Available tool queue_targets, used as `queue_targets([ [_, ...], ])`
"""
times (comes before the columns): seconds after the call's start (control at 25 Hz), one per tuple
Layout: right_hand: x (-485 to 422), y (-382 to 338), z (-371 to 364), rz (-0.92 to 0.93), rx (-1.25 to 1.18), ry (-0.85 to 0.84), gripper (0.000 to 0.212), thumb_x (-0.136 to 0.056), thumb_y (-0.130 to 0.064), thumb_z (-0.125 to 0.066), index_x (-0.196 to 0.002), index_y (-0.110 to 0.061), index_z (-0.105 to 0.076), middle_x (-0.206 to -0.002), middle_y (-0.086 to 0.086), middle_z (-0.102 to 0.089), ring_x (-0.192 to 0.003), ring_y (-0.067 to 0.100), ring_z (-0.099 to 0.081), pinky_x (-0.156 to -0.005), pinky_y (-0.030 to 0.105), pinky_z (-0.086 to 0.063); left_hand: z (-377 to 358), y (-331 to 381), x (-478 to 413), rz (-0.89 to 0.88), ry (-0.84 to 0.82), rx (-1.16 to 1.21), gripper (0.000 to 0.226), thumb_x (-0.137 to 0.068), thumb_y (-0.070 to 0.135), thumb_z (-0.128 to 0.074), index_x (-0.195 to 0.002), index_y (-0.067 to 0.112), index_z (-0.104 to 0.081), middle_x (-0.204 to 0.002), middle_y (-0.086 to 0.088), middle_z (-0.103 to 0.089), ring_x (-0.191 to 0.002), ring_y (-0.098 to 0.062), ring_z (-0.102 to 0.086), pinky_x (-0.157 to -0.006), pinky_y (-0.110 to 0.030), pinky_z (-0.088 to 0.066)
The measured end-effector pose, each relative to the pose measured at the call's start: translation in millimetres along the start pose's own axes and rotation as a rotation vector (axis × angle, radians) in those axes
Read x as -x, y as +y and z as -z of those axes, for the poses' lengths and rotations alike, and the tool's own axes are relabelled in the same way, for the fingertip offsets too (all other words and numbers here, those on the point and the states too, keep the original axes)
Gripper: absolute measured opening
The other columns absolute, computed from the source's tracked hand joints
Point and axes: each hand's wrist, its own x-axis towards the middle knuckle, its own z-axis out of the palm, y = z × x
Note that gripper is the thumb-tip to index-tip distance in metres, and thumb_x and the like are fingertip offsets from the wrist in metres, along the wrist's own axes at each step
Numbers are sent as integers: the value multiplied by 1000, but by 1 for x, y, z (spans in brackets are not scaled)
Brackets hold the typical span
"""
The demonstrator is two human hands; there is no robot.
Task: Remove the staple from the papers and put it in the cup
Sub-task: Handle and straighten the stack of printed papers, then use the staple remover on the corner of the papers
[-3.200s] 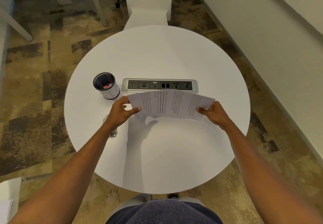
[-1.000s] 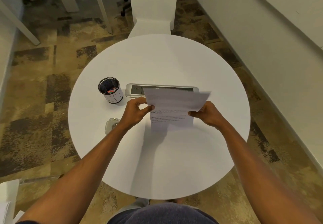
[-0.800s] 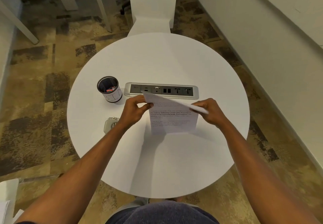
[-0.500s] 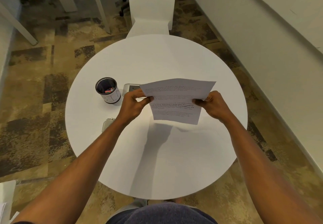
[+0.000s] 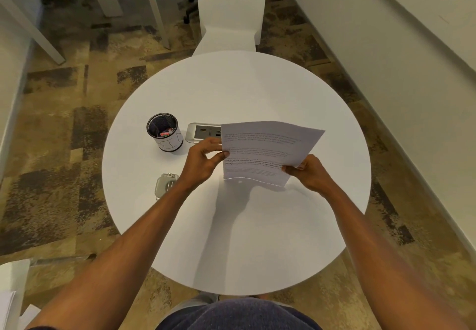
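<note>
Since a moment ago the papers (image 5: 268,152) have turned upright, text facing the person. The left hand (image 5: 203,161) pinches their left edge, the right hand (image 5: 307,173) the lower right corner. Staple too small to make out; cup (image 5: 164,132) beyond the left hand.

The one camera is sitting on the person's head, looking forward and down. It is seeing the whole round white table (image 5: 231,239) from close above, both arms reaching out, and a white chair (image 5: 231,10) across.
</note>
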Motion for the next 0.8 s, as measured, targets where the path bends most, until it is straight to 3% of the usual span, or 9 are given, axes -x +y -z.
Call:
queue_targets([
  [0.08,-2,-3,0,2,-32,43,23,-88,-13,-69,-109,-5,-72,-111,11,-72,-98,28,-69,-86,40,-57,2,3,-2,27,18,27,18,-85,10,-70,-103,9,-74,-113,-4,-71,-99,-2,-63,-84,-16,-45],
  [0.16,-1,-9,3,36,-96,56,20,-89,-18,-68,-105,-9,-74,-108,6,-74,-94,20,-71,-77,27,-58,7,7,-5,87,10,117,17,-86,13,-70,-103,11,-74,-108,-3,-73,-96,-10,-65,-85,-27,-48],
  [0.24,1,-17,3,69,-196,73,20,-90,-21,-67,-105,-12,-75,-105,0,-75,-91,12,-72,-72,20,-57,13,9,-5,132,-19,165,15,-86,19,-71,-101,16,-75,-103,2,-75,-93,-12,-66,-83,-25,-52],
  [0.32,5,-20,-2,64,-292,107,20,-90,-20,-67,-106,-11,-74,-100,0,-76,-86,13,-74,-69,21,-57,24,3,-1,149,11,92,13,-85,26,-71,-98,23,-74,-98,10,-75,-89,-9,-67,-77,-15,-52],
  [0.4,9,-15,-10,28,-339,149,19,-89,-17,-67,-105,-10,-74,-96,0,-77,-81,16,-74,-64,22,-57,42,-12,7,178,139,-29,12,-86,24,-70,-96,18,-74,-95,3,-75,-86,-11,-66,-75,-12,-50],
  [0.56,23,7,-29,-120,-472,192,19,-87,-14,-69,-104,-7,-73,-96,7,-76,-84,25,-74,-67,30,-59,87,-57,34,474,446,-262,17,-88,14,-64,-97,2,-71,-99,-15,-72,-93,-29,-66,-83,-34,-49],
  [0.68,34,19,-42,-209,-529,188,15,-86,-14,-69,-100,-13,-74,-98,6,-77,-84,23,-75,-67,31,-59,107,-80,50,705,428,-299,31,-90,27,-61,-88,-2,-70,-95,-18,-72,-96,-36,-63,-81,-39,-47],
  [0.8,40,25,-55,-264,-538,180,10,-87,-13,-69,-96,-14,-74,-98,7,-77,-83,22,-75,-64,29,-58,110,-90,56,763,352,-224,34,-88,33,-64,-72,3,-66,-85,-16,-70,-85,-33,-62,-77,-39,-48],
])
